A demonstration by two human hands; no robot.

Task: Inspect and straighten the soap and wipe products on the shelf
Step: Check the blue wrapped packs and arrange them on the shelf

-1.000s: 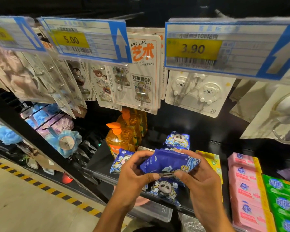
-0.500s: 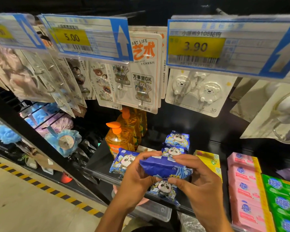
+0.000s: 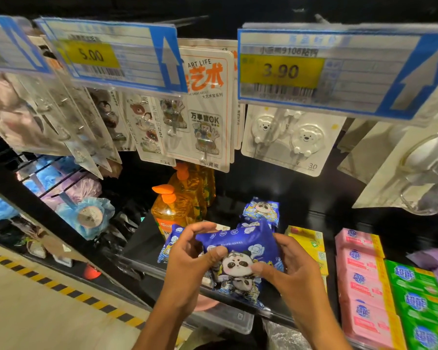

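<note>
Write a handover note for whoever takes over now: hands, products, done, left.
Left grip: hand pinches the left end of the blue panda wipe pack.
Right grip: hand pinches its right end.
The pack is held off the shelf, panda side up, above the other wipe packs, which lie unevenly.
Orange soap bottles stand behind and to the left. Pink soap bars and green soap bars sit in rows to the right.
Done: pack is up for inspection.
Left: set it back, and probably square up the wipe packs.
</note>
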